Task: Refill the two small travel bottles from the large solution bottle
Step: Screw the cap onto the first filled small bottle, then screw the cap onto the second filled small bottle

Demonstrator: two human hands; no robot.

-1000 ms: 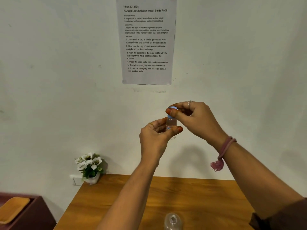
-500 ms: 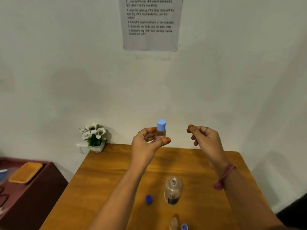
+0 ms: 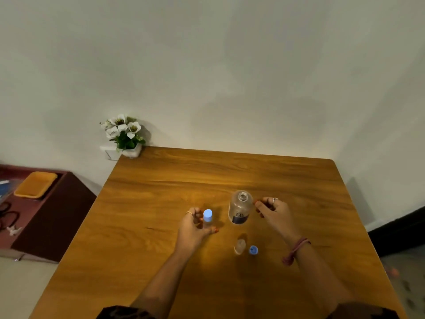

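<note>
head view: left hand curled round the capped travel bottle, light-blue cap on top, low over the middle of the surface, about to be stood down or already touching; cannot tell which. right hand holding nothing, fingers loosely bent, tips just beside the large solution bottle, which stands uncapped and upright right of the capped one, toward the centre. nearer the front edge, second travel bottle standing open, with its loose blue cap just beside it on the right.

likely step: set the filled bottle down, then take up the big one for the second fill. best to plant the capped bottle flat and well left of the others, away from the pouring path. release only once steady; a narrow base tips easily. then grip the large bottle round its body, not the neck. open neck means spills if knocked, so no brushing it with the knuckles.
</note>
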